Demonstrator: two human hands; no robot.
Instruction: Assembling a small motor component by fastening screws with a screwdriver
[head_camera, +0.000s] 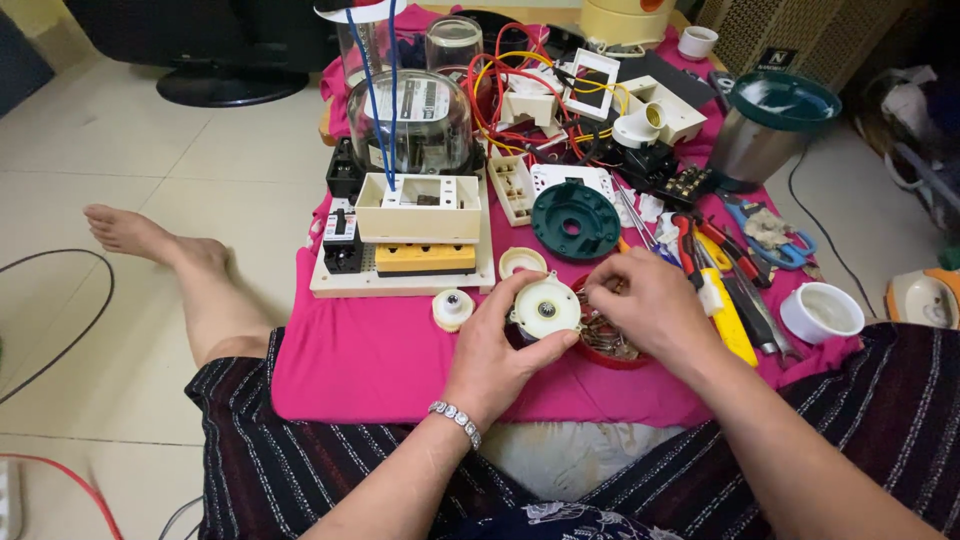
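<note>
Left hand (497, 345) clamps the round cream motor part (545, 308) at frame centre to steady it — right hand (645, 300), fingers pinched, works its edge over the red dish (606, 352).

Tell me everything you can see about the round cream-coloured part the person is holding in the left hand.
The round cream-coloured plastic part is a disc with a raised rim and a small metal hub at its centre, its flat face tilted up toward the camera. A darker body below it is mostly hidden. The left hand grips it from below and the side, thumb along its lower edge. The right hand has its fingertips at the right rim. It is held just above the pink cloth, beside a red round dish of small metal parts.
</note>
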